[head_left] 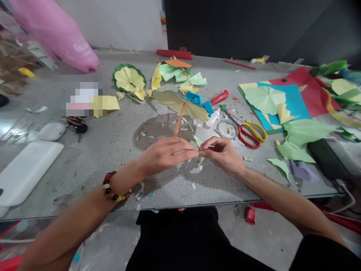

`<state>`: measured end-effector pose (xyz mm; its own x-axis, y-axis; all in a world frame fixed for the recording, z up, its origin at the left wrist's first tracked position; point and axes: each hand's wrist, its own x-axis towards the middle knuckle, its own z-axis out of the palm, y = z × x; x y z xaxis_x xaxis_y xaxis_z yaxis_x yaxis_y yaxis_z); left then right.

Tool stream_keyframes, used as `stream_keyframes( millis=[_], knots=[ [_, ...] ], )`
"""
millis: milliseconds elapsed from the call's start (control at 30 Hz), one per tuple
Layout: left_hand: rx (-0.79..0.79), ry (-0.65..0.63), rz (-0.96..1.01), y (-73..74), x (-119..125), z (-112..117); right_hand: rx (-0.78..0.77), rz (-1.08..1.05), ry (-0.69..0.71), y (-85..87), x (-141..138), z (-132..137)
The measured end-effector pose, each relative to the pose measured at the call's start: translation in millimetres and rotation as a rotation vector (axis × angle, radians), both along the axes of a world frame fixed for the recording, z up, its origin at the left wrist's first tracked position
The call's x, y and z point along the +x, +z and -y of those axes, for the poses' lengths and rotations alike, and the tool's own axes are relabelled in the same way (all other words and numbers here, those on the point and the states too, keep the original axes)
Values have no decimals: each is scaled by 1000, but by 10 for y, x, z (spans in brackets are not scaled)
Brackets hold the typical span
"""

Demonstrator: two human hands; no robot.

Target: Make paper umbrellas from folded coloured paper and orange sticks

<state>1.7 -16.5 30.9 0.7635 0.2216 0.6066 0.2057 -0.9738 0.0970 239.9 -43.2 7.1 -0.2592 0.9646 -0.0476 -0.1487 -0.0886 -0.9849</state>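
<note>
My left hand (169,152), palm down with its fingers pressed together, meets my right hand (221,152) at the fingertips, low over the table. Between the fingertips is a thin, narrow piece too small to name, which the right thumb and forefinger pinch. Right behind my left hand stands a tilted yellow pleated paper umbrella (172,101); its orange stem (178,122) runs down behind the hand, and its lower end is hidden. A light green paper scrap (197,140) shows just behind the fingertips. Red-and-yellow-handled scissors (249,133) lie beyond my right hand, near a roll of clear tape (227,129).
An orange paper umbrella (175,63) and a yellow-green paper disc (129,78) lie farther back. Coloured sheets (299,101) and a black box (328,160) are at right. A white power bank (29,171) lies left. A red-handled tool (220,97) and small bottle (213,118) sit mid-table.
</note>
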Motion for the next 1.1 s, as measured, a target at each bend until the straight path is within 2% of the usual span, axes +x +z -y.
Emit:
stream_keyframes(
  millis=[167,400,567,733,967,1100],
  knots=[
    [-12,24,-46,-7,26,0,40,40,61,51,18,-7],
    [-57,-9,-57,-37,51,-7,10,132,48,49,30,-14],
    [-157,-16,-72,-57,69,-1,-10,118,87,27,35,-13],
    [-254,-19,-114,-84,85,-3,-4,107,53,21,11,-1],
    [-132,6,-115,-99,58,-9,93,195,16,63,3,50],
    [-139,2,-113,-90,60,0,107,212,13,75,-5,55]
  ],
)
